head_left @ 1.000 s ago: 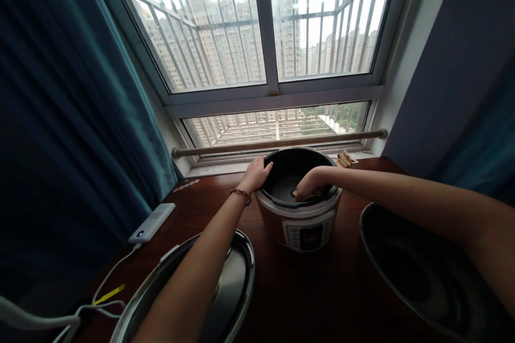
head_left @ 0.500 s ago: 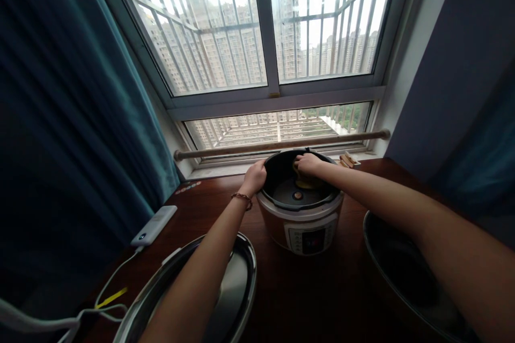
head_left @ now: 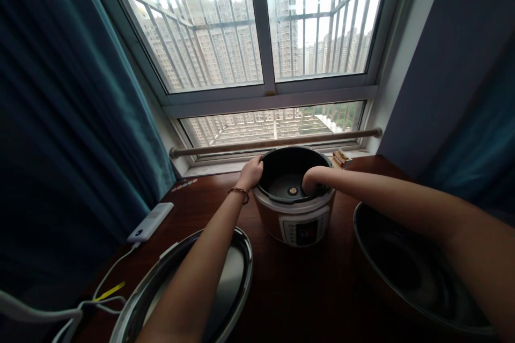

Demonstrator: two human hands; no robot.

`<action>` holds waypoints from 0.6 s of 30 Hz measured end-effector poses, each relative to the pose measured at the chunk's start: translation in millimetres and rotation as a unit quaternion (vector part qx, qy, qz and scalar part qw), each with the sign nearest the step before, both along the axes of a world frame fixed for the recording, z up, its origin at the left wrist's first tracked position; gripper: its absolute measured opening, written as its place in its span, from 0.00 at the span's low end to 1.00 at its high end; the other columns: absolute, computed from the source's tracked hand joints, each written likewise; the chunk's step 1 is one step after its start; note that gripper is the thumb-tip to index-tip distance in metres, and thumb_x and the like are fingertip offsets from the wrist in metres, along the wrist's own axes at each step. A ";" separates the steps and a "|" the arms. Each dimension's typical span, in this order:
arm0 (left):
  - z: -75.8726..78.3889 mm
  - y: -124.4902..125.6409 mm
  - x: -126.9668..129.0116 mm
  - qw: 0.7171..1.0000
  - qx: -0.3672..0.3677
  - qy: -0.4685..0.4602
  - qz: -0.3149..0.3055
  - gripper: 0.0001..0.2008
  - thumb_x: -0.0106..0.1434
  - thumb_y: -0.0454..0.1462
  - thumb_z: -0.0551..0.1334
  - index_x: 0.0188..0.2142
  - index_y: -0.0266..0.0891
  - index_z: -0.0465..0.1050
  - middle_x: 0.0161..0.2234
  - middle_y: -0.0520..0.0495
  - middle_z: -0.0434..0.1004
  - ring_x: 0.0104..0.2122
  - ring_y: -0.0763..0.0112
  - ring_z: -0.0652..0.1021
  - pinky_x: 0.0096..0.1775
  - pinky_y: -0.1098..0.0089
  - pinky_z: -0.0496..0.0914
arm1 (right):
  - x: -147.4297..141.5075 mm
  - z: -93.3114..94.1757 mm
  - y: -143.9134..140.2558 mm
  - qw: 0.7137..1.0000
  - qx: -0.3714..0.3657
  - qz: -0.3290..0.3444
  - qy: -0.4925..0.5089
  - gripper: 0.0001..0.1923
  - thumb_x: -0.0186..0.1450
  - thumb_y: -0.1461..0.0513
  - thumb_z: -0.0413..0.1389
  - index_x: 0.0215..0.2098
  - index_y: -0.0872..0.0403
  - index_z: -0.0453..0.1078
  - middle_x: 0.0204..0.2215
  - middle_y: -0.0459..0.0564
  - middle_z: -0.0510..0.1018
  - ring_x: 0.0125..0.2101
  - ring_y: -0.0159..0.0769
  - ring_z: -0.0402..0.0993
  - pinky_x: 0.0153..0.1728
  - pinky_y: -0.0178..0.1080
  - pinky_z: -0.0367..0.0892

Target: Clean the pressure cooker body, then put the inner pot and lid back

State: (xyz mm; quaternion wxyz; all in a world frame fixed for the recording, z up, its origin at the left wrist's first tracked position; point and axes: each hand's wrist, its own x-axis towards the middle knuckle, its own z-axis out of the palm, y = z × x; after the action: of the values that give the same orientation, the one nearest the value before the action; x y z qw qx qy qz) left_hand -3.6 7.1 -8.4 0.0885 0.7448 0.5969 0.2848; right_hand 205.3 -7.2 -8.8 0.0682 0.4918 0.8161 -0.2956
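An electric pressure cooker (head_left: 295,221) stands lidless on the table, its black inside and small round centre button in view. My left hand (head_left: 251,171) is closed over the left edge of its rim. Bent down inside the right wall is my right hand (head_left: 314,179), its fingers hidden by the rim and the wrist. The yellowish-brown cloth it gripped half a second ago is out of sight, and none lies on the visible part of the bottom.
Under my left forearm lies the round metal lid (head_left: 237,273). A dark inner pot (head_left: 402,278) stands beneath my right arm. A white power bank (head_left: 151,222) with a cable lies left. Behind the cooker are a small wooden item (head_left: 341,158) and the window rail (head_left: 277,143).
My right hand has moved down and towards the near right side inside the cooker, and the cloth has gone out of sight. My left hand keeps its hold on the rim. The view shifts slightly.
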 end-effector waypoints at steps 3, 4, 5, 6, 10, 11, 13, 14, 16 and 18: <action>1.0 -0.8 0.7 1.000 0.004 0.006 0.000 0.18 0.62 0.35 0.48 0.49 0.38 0.68 0.49 0.43 0.72 0.49 0.63 0.71 0.49 0.65 0.63 | -6.5 15.1 -15.3 0.992 -0.120 0.004 -0.036 0.07 0.53 0.62 0.58 0.23 0.60 0.68 0.15 0.43 0.68 0.17 0.29 0.66 0.19 0.30 0.62; 1.1 -1.5 0.8 1.000 0.007 0.007 -0.003 0.18 0.62 0.35 0.48 0.48 0.38 0.68 0.48 0.43 0.73 0.48 0.63 0.72 0.49 0.65 0.64 | -6.2 22.3 -19.3 0.986 -0.164 0.003 -0.014 0.07 0.54 0.62 0.57 0.24 0.60 0.68 0.14 0.43 0.68 0.16 0.28 0.66 0.18 0.30 0.61; 1.1 -2.4 0.7 1.000 0.010 0.007 -0.006 0.18 0.62 0.35 0.48 0.48 0.38 0.69 0.47 0.43 0.73 0.47 0.63 0.72 0.48 0.65 0.64 | -4.5 29.8 -22.6 0.979 -0.200 0.000 0.027 0.07 0.56 0.62 0.55 0.25 0.60 0.68 0.14 0.43 0.67 0.16 0.27 0.65 0.17 0.28 0.60; 1.1 -3.3 0.5 1.000 0.014 0.007 -0.007 0.17 0.62 0.35 0.48 0.47 0.38 0.69 0.46 0.43 0.74 0.46 0.63 0.73 0.48 0.65 0.64 | -1.4 36.9 -25.5 0.971 -0.223 -0.003 0.083 0.07 0.57 0.63 0.53 0.26 0.60 0.68 0.14 0.42 0.67 0.16 0.26 0.64 0.17 0.27 0.58; 6.3 -8.4 2.7 0.997 0.066 0.020 -0.018 0.17 0.61 0.33 0.48 0.45 0.34 0.70 0.44 0.40 0.74 0.45 0.63 0.72 0.49 0.64 0.64 | 16.5 51.5 -34.6 0.953 -0.193 -0.041 0.228 0.08 0.57 0.63 0.53 0.22 0.60 0.65 0.12 0.40 0.63 0.13 0.22 0.58 0.14 0.26 0.51; 10.3 -10.1 6.1 0.995 0.090 0.028 -0.030 0.16 0.60 0.33 0.49 0.44 0.34 0.70 0.45 0.39 0.73 0.46 0.63 0.72 0.50 0.64 0.63 | 19.8 50.9 -36.9 0.956 -0.174 -0.068 0.228 0.10 0.58 0.62 0.54 0.20 0.59 0.64 0.11 0.40 0.62 0.12 0.22 0.56 0.13 0.26 0.50; 21.9 -14.1 18.2 0.990 0.121 0.027 -0.067 0.15 0.59 0.33 0.51 0.42 0.35 0.71 0.46 0.39 0.72 0.48 0.63 0.70 0.52 0.64 0.61 | 22.7 46.3 -42.3 0.954 -0.144 -0.128 0.228 0.14 0.59 0.59 0.54 0.19 0.59 0.63 0.11 0.40 0.61 0.12 0.21 0.54 0.13 0.26 0.48; 28.8 -16.7 26.7 0.989 0.112 0.014 -0.091 0.14 0.59 0.34 0.52 0.42 0.36 0.72 0.45 0.40 0.73 0.48 0.63 0.71 0.52 0.64 0.61 | 22.3 43.5 -45.4 0.949 -0.142 -0.145 0.242 0.16 0.60 0.57 0.54 0.19 0.59 0.63 0.11 0.40 0.61 0.12 0.21 0.54 0.13 0.27 0.49; 41.3 -23.6 46.4 0.988 0.015 -0.031 -0.148 0.13 0.60 0.36 0.51 0.40 0.37 0.73 0.41 0.43 0.75 0.43 0.65 0.74 0.47 0.65 0.66 | 19.2 39.3 -52.4 0.932 -0.166 -0.132 0.295 0.15 0.61 0.57 0.52 0.22 0.59 0.65 0.13 0.41 0.63 0.14 0.21 0.57 0.17 0.26 0.54; 47.4 -32.7 63.9 0.966 -0.158 -0.048 -0.199 0.13 0.60 0.39 0.52 0.36 0.37 0.74 0.33 0.45 0.78 0.35 0.66 0.76 0.39 0.66 0.70 | 16.0 38.8 -60.0 0.925 -0.175 -0.077 0.327 0.12 0.61 0.59 0.52 0.25 0.60 0.67 0.16 0.42 0.65 0.17 0.22 0.60 0.21 0.27 0.58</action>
State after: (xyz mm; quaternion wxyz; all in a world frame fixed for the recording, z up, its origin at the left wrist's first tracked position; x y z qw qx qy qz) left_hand 60.3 -25.6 39.0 0.2886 0.8108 0.4691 0.1984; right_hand 221.3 -67.2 30.0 -0.1405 0.4096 0.6876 -0.5828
